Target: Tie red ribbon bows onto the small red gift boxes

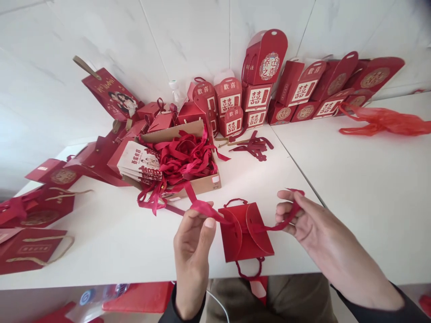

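Both hands are on the ribbon (206, 209) here, one at each side of the box (248, 247), which lies at the near edge of the table (367, 193), in the middle. The left hand (193, 251) has its thumb and fingers closed on one side of the ribbon, just left of the box. Over on the right, the right hand (311, 220) pinches the other side with thumb and forefinger, the remaining fingers curled loosely.

Between them the ribbon runs into the box's two curved flaps, and the box sits with one cord handle (235, 201) at its far side and another looping over the near edge of the table. From the left hand, ribbon also trails up toward the carton (216, 183), far and left of the box, where a heap of ribbons (186, 154) spills over the wall beside a stack of cards (138, 160).

Just beyond, loose cords (256, 147) lie in a small pile. Along the wall, finished-looking packets (257, 96) stand stacked, a plastic bag (384, 122) sprawls far right, and more cartons of red (40, 246) line the left.
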Available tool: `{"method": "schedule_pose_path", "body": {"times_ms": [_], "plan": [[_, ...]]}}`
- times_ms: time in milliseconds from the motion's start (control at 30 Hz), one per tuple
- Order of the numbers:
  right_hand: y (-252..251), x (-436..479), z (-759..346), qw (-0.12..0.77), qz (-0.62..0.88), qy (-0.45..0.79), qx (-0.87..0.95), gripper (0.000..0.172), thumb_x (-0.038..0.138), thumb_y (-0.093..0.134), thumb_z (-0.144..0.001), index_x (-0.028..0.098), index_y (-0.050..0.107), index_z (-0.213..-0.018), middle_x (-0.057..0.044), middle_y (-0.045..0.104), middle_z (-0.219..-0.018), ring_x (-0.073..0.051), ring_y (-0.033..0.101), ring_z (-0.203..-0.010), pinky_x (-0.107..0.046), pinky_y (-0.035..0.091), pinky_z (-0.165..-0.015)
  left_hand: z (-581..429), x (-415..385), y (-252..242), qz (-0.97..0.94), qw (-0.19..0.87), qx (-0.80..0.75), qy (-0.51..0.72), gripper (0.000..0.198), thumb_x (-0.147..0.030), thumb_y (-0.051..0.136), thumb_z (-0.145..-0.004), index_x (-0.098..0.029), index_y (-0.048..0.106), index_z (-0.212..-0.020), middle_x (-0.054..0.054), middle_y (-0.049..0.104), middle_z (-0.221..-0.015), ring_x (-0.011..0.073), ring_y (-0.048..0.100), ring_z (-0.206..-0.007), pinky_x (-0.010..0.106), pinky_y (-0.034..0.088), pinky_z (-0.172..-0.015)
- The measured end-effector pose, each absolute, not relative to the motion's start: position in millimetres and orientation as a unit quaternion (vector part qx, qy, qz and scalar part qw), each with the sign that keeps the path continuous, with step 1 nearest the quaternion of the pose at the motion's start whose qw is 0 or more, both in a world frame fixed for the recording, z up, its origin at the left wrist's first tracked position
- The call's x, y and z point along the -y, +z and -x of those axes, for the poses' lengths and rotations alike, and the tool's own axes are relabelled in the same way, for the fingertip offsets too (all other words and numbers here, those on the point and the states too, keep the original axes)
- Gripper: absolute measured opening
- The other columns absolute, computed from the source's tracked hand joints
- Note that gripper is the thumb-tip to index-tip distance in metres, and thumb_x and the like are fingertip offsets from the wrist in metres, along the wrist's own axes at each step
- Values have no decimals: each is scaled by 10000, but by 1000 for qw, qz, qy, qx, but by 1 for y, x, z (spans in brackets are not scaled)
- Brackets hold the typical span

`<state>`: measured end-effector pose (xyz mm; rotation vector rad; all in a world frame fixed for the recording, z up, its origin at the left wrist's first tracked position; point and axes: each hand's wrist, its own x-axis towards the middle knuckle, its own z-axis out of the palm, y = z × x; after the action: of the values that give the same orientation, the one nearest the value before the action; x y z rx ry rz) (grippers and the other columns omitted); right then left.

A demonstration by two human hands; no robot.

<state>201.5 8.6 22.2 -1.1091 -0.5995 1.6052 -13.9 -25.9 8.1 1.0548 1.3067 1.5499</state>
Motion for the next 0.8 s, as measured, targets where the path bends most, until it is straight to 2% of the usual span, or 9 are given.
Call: {"method": "schedule_pose_path", "body": {"times_ms": [100,167,267,333,433,500,600,700,800], "plan": [[32,-9,-206,542,472,634,286,274,514,731,-923,254,784,-993,-14,680,-747,-148,617,-752,-192,605,-694,16,28,8,-386,458,-509,618,309,-398,679,-956,-299,669,-1249,-11,662,-873,129,602,-817,229,499,-803],[39,-9,-207,549,469,617,312,273,516,717,-930,256,788,-975,-18,679,-737,-151,611,-735,-194,604,-679,16,28,9,-371,488,-511,603,370,-408,715,-929,-285,668,-1275,-14,642,-838,125,583,-798,222,497,-791],[49,-10,-209,567,461,590,343,272,515,683,-955,265,790,-946,-18,681,-724,-153,621,-719,-192,600,-667,13,25,13,-357,502,-507,602,210,-415,753,-896,-234,718,-996,-22,617,-791,109,551,-762,197,490,-746],[53,-11,-209,572,456,581,359,279,515,652,-976,273,787,-943,-16,680,-715,-152,627,-717,-193,597,-671,10,23,16,-331,490,-515,620,238,-407,790,-862,-213,656,-837,-36,597,-757,92,537,-710,181,486,-688],[53,-13,-210,565,459,576,372,283,514,645,-977,270,774,-920,-13,668,-695,-153,626,-695,-197,592,-663,7,21,21,-238,493,-549,632,316,-387,864,-781,-200,610,-801,-55,584,-734,63,521,-601,174,482,-607],[49,-16,-210,565,468,573,366,281,519,652,-971,266,766,-927,-10,665,-693,-152,629,-698,-198,592,-677,6,24,22,-175,531,-543,626,341,-396,883,-750,-190,615,-794,-55,571,-692,60,517,-556,183,489,-578],[39,-18,-209,547,494,595,321,349,605,642,-947,289,744,-1055,-19,714,-841,-181,669,-844,-246,614,-776,6,30,22,-127,582,-488,638,330,-410,876,-755,-193,636,-818,-37,584,-693,91,580,-617,209,529,-611],[28,-14,-209,472,541,631,296,496,663,692,-881,335,682,-1253,-21,726,-1097,-217,651,-1092,-260,603,-863,6,37,18,-148,572,-472,655,302,-382,890,-743,-207,678,-868,-22,645,-813,80,592,-647,208,539,-641],[18,-7,-214,399,569,635,337,513,636,765,-835,312,713,-1229,-25,710,-1124,-212,627,-1122,-217,572,-870,5,40,14,-199,535,-509,644,266,-406,858,-789,-203,696,-846,-12,685,-895,66,594,-687,186,528,-699]]}}
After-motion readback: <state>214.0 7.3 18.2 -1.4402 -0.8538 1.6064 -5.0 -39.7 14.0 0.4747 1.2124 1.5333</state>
